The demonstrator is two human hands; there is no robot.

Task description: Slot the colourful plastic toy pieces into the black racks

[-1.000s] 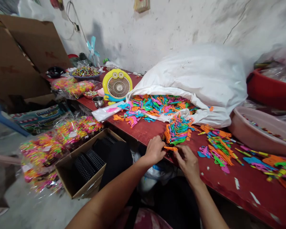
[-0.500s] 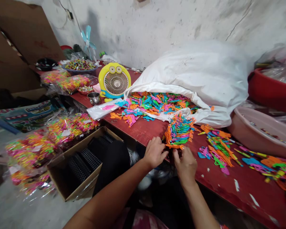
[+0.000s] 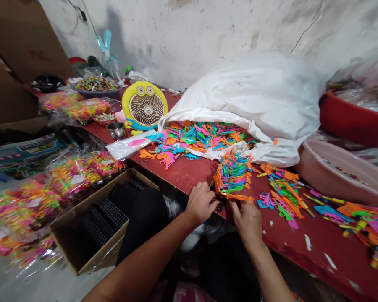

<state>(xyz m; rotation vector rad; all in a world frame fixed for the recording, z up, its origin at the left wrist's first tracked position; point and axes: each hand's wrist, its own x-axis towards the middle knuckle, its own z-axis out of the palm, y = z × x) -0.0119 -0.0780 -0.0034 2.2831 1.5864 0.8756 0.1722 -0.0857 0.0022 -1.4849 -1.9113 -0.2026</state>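
My left hand is closed at the table's front edge, its fingers curled on a dark rack with holes, mostly hidden. Upright in rows on that rack stands a dense set of thin plastic toy pieces in orange, blue, green and pink. An orange toy piece lies across the near end of the rows. At its right end my right hand pinches it, the fingertips partly hidden below.
Behind the rack, a white sack spills loose pieces. Finished-looking pieces with striped sticks lie right, before a pink basin. A yellow fan stands left. An open carton holds black racks; bagged toys lie beyond.
The view has turned slightly, shifting the scene left. The orange piece at the near end now slants, its right end further right and lower. Both hands stay by the rack.
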